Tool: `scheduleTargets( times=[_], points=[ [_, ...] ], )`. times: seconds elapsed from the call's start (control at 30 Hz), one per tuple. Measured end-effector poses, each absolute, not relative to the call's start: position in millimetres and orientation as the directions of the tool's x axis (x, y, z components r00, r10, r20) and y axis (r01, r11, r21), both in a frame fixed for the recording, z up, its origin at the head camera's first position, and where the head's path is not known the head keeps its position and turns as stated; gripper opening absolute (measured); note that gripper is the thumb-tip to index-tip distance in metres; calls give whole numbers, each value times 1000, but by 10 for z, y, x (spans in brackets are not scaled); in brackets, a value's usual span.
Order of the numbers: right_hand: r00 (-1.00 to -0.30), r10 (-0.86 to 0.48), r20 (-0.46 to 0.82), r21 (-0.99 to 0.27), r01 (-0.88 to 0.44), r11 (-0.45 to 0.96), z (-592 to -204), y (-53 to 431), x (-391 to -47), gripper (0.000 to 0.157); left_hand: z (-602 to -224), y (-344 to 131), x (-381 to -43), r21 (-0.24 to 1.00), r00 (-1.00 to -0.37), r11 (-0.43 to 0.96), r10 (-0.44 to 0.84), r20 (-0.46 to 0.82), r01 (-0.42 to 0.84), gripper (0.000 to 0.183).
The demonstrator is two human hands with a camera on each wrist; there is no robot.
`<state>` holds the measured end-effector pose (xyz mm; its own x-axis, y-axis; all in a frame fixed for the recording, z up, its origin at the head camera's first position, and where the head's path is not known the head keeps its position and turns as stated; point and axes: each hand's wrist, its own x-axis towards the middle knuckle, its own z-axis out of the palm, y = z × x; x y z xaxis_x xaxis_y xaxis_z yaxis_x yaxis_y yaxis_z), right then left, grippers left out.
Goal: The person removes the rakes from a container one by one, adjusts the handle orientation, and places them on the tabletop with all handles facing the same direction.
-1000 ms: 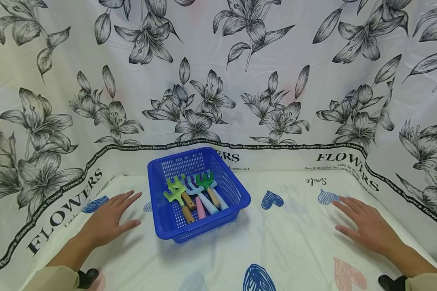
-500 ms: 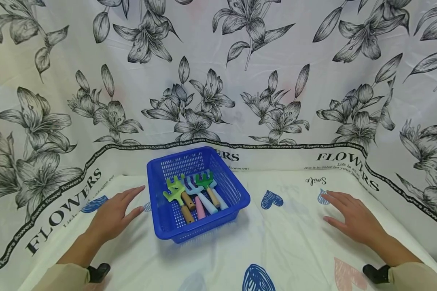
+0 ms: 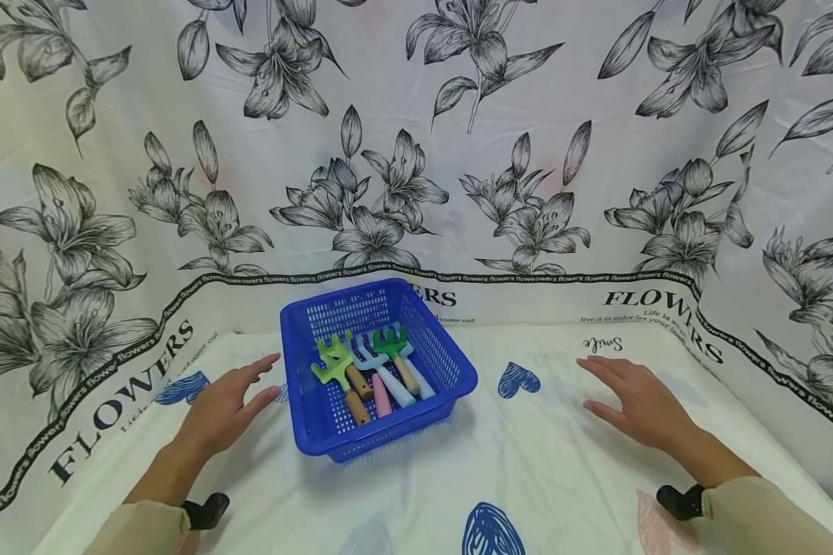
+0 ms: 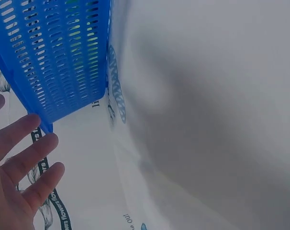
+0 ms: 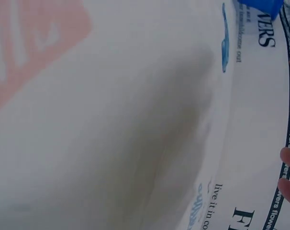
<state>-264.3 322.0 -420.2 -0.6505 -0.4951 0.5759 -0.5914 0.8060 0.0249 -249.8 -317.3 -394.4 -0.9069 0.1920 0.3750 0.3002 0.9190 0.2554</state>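
Note:
A blue plastic basket (image 3: 371, 443) with slotted walls sits left of centre in the head view. Inside lie several small toy garden forks: two lime-green ones with brown handles, a light blue fork (image 3: 385, 374), a dark green fork (image 3: 399, 358), and a pink handle (image 3: 382, 397) whose head is hidden. My left hand (image 3: 218, 408) hovers just left of the basket, fingers spread and holding nothing; in the left wrist view its fingers are close to the basket wall (image 4: 63, 57). Well to the basket's right, my right hand (image 3: 642, 405) is held over the cloth with fingers extended and nothing in it.
A white cloth (image 3: 548, 478) printed with hearts covers the table. Behind it and at both sides hangs a white curtain (image 3: 416, 116) with black flower drawings and lettering. A blue basket corner (image 5: 264, 5) shows at the top of the right wrist view.
My right hand has moved left, toward the basket. My left hand has shifted right and now is nearer the basket's left side. The basket and forks stay put.

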Motion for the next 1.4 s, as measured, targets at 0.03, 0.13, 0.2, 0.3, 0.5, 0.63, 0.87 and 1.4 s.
scheduleTargets(
  times=[0.03,0.13,0.2,0.3,0.5,0.63,0.87,1.4],
  points=[
    [-650,-495,577,21,-593,805,-4193,3196,-2646,70,-3950,-3166,-2501,267,-907,916,187,377,300,59],
    [-647,-495,580,11,-601,799,-4175,3129,-2666,70,-3986,-3143,-2523,296,-912,909,172,373,293,60],
    [-644,-498,581,11,-606,796,-4174,3086,-2688,70,-4016,-3121,-2545,315,-916,905,162,367,286,61],
    [-639,-504,581,9,-614,789,-4177,3019,-2730,70,-4056,-3076,-2576,342,-923,900,139,358,269,62],
    [-621,-529,579,16,-639,769,-4163,2852,-2802,70,-4079,-2978,-2605,404,-931,883,89,355,239,62],
    [-611,-539,579,24,-649,761,-4140,2751,-2837,69,-4072,-2923,-2604,445,-933,865,69,352,232,62],
    [-602,-543,586,10,-665,747,-4072,2569,-2853,68,-4067,-2862,-2613,510,-936,833,23,351,212,62],
    [-613,-525,591,-82,-693,716,-3960,2213,-2877,69,-4165,-2771,-2698,723,-942,658,-63,331,210,66]
  ],
)
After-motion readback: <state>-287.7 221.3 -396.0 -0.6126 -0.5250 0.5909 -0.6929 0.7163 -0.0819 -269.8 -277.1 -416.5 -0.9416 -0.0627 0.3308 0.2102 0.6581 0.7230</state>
